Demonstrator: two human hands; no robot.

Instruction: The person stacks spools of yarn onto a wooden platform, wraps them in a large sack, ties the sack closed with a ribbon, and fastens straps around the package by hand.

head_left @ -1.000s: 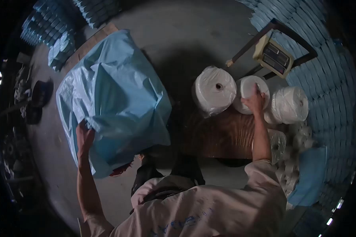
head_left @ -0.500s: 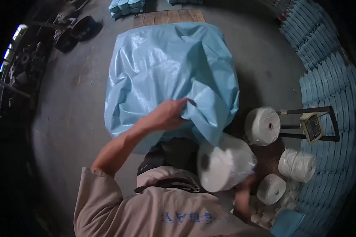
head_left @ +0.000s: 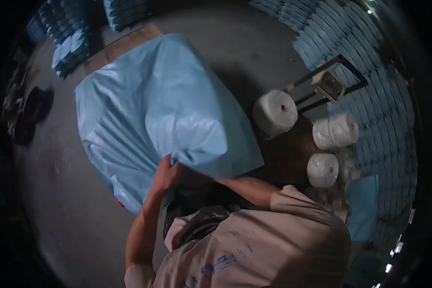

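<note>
The blue plastic sheet (head_left: pixel 125 101) lies directly ahead of my grip, spreading away from the body, its longer axis, as I judge it, leaning forward and left. My left hand (head_left: pixel 167 174) meets its near edge about midway along, with fingers closed on a gathered fold — the wrist roughly straight, the forearm rising from the lower left. The right forearm (head_left: pixel 248 189) crosses leftward in front of the torso and slips under that edge; the right hand is hidden there, so I can't tell whether its fingers are apart or together. Well off to the right — beyond that elbow — sit the wrapped white rolls (head_left: pixel 274 114).
</note>
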